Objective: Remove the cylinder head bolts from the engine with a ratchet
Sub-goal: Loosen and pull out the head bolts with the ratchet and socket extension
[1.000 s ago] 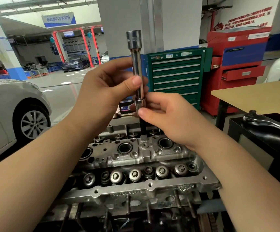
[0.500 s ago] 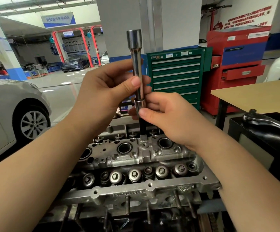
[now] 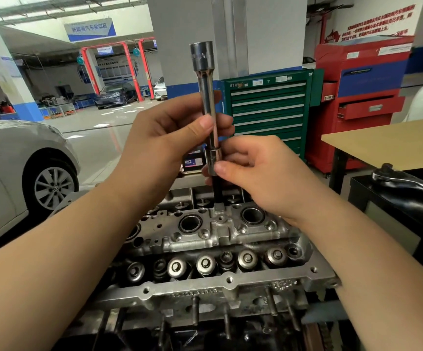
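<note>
A: Where's the long bar?
B: Standing up over the engine [image 3: 205,249]. Left hand [image 3: 169,138] pinches the extension bar [image 3: 206,97], right hand [image 3: 261,173] pinches its socket [image 3: 214,160].

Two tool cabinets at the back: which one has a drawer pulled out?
The red cabinet, on the right: a red drawer juts out. The green cabinet beside it has every drawer flush.

green tool cabinet [image 3: 268,115], red cabinet [image 3: 362,97]
</note>
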Action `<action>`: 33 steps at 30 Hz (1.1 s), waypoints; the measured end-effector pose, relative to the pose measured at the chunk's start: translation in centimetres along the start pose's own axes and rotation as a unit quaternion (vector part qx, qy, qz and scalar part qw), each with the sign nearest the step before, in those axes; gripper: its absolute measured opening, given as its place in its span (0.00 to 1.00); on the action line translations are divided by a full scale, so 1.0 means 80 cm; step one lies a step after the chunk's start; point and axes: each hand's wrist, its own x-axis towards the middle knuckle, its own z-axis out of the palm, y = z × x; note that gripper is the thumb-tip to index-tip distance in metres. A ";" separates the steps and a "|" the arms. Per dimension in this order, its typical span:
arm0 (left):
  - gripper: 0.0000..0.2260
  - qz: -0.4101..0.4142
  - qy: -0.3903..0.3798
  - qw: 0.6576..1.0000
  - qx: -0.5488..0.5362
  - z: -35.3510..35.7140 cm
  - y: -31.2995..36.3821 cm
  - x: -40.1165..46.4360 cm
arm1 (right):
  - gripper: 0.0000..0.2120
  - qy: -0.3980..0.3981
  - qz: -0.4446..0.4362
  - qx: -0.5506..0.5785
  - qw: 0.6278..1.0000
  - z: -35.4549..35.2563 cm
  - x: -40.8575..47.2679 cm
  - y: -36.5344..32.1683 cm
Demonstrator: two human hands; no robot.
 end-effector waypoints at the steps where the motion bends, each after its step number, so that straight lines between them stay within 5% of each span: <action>1: 0.14 -0.004 -0.005 1.000 -0.007 0.002 0.001 -0.001 | 0.06 0.011 0.003 -0.010 1.000 0.000 0.001 0.000; 7: 0.14 0.021 0.035 0.999 0.025 0.009 0.003 0.005 | 0.18 0.012 0.009 -0.045 0.999 0.005 -0.001 -0.003; 13: 0.16 0.016 -0.012 1.000 -0.004 -0.001 0.000 0.004 | 0.10 0.004 0.002 -0.003 1.000 0.003 -0.002 -0.002; 18: 0.16 0.032 -0.005 0.999 0.024 0.010 0.004 0.005 | 0.21 0.036 0.008 -0.055 0.998 0.005 -0.001 -0.002; 26: 0.13 0.009 -0.034 0.999 -0.009 -0.003 -0.001 0.003 | 0.08 0.001 0.006 0.001 1.000 0.004 -0.004 -0.006; 33: 0.10 0.030 0.000 0.999 0.016 0.008 0.002 0.005 | 0.15 0.025 -0.001 -0.027 0.999 0.007 -0.005 -0.008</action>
